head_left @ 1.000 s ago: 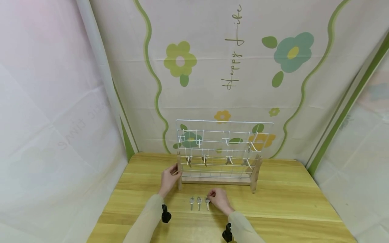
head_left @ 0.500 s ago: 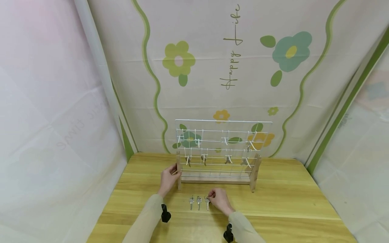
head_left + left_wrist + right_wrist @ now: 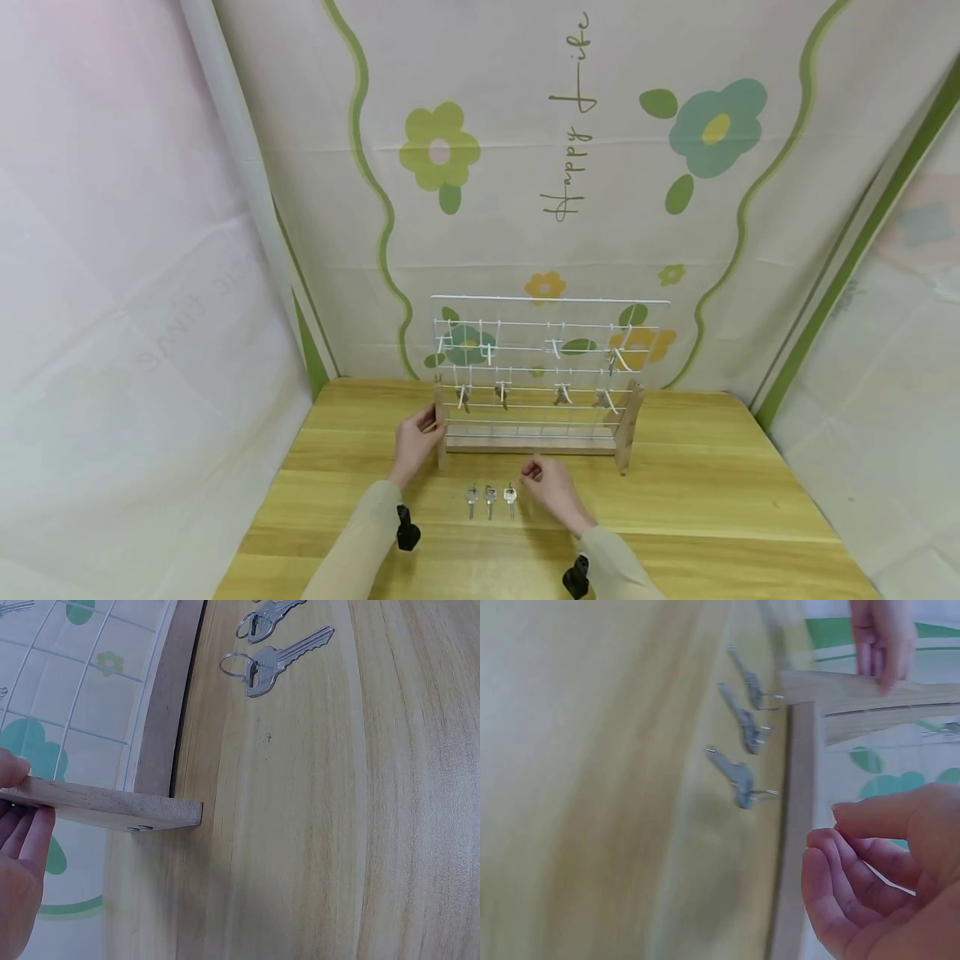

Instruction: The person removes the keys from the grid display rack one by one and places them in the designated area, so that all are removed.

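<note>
We grip the wire rack's (image 3: 540, 369) upright (image 3: 150, 810) with left hand (image 3: 414, 442), right hand (image 3: 557, 490) empty, loosely curled beside three keys (image 3: 491, 496) in front.

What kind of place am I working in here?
Probably a makeshift indoor work booth: white flower-printed fabric sheets hang behind and beside a yellowish wooden tabletop, where a white wire-grid rack with wooden ends stands.
</note>
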